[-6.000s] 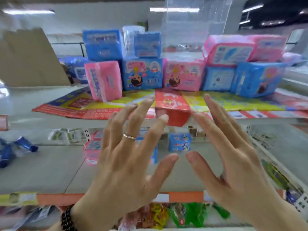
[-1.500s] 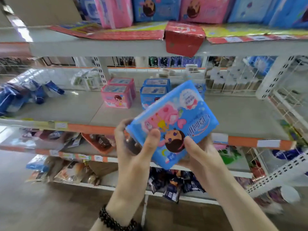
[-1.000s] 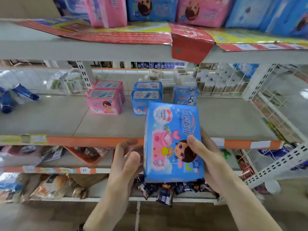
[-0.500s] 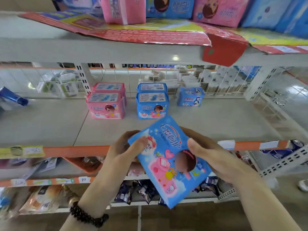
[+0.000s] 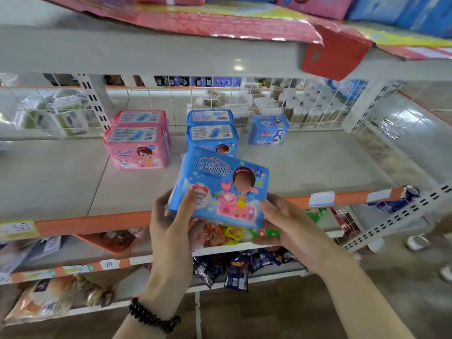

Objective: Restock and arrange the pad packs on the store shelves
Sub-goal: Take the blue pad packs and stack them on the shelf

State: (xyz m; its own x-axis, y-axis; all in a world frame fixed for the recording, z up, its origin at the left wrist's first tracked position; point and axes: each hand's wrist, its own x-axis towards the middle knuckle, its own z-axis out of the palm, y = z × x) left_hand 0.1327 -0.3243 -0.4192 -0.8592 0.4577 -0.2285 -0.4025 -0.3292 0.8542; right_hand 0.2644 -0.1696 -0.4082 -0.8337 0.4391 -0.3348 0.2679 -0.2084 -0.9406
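- Head view: both hands hold a blue pack [image 5: 217, 189] upright, front face toward the camera, just above the front edge of the middle shelf [image 5: 61, 182].
- The left hand [image 5: 171, 216] pinches the pack's lower left corner, thumb on the front; the right hand [image 5: 283, 216] grips its lower right corner, thumb at the edge.
- Two blue packs [image 5: 212, 133] stand in a row one behind the other toward the shelf's back edge, pink packs [image 5: 138, 145] in a row to their left, a small blue pack [image 5: 267, 129] to the right.
- Best placed, I judge, directly in front of the blue row: keep it upright, face forward, slide it back till it touches, square to the pink front pack.
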